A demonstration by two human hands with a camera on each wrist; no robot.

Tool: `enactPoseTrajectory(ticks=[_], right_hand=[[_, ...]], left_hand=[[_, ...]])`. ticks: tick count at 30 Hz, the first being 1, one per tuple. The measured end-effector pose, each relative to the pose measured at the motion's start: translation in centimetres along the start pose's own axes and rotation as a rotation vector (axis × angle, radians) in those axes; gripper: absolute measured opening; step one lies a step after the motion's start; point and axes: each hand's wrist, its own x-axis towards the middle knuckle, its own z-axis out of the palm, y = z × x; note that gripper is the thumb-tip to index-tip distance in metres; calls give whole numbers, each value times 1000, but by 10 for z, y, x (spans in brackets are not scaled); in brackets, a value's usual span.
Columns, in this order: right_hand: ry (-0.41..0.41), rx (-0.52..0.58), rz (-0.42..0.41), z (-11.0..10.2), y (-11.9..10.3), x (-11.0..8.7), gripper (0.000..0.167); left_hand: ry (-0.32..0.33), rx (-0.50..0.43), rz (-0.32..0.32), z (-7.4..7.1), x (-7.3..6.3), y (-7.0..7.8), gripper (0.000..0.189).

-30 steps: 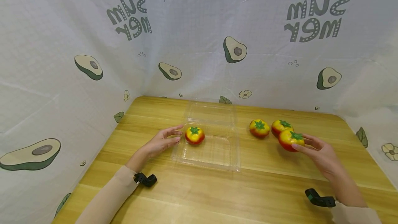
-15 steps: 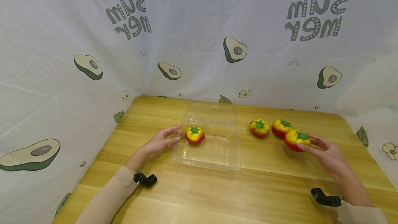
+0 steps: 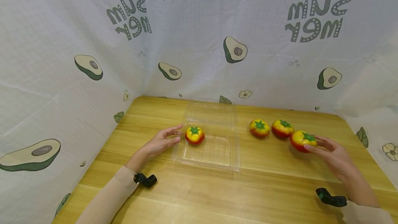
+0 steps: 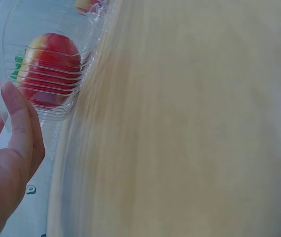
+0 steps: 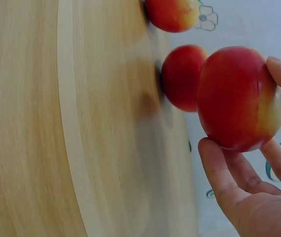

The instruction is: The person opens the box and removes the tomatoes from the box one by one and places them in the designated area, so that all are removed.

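From my end I read the step in hand as loading fruits into the box one at a time, with the second one just off the worktop (image 3: 202, 196). My right hand (image 3: 334, 156) has the held fruit (image 3: 302, 141) pinched, its fingers (image 5: 217, 165) spread only as wide as the fruit, thumb on one side and fingertips on the other; the right wrist view shows it apart from its shadow, so I take it to be lifted. It hangs on the right, just beside the nearer loose fruit (image 3: 281, 130), with the farther loose fruit (image 3: 259, 132) closer to the box. As I judge it, the next move calls for a leftward carry, high enough to clear both loose ones, then a gentle lowering, since the thin plastic could shift if bumped. The clear box (image 3: 214, 149) lies open, its lid (image 3: 211, 113) folded back on the far side, and its tray holds one packed fruit (image 3: 195, 139), upright against the left wall, leaving bare floor to the right. My left hand (image 3: 161, 141) sits at the left rim, fingers loosely curved and partly parted about the edge; whether they actually pinch it I cannot tell
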Motion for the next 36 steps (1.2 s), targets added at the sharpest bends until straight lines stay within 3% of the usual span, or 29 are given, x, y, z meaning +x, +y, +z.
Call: enactPoseTrajectory(ticks=[33, 36], right_hand=[[109, -38, 27, -23, 19, 22, 90], [127, 27, 23, -23, 19, 23, 86]], left_hand=[[-2, 11, -12, 1, -1, 3, 60], [4, 8, -16, 2, -1, 4, 59]])
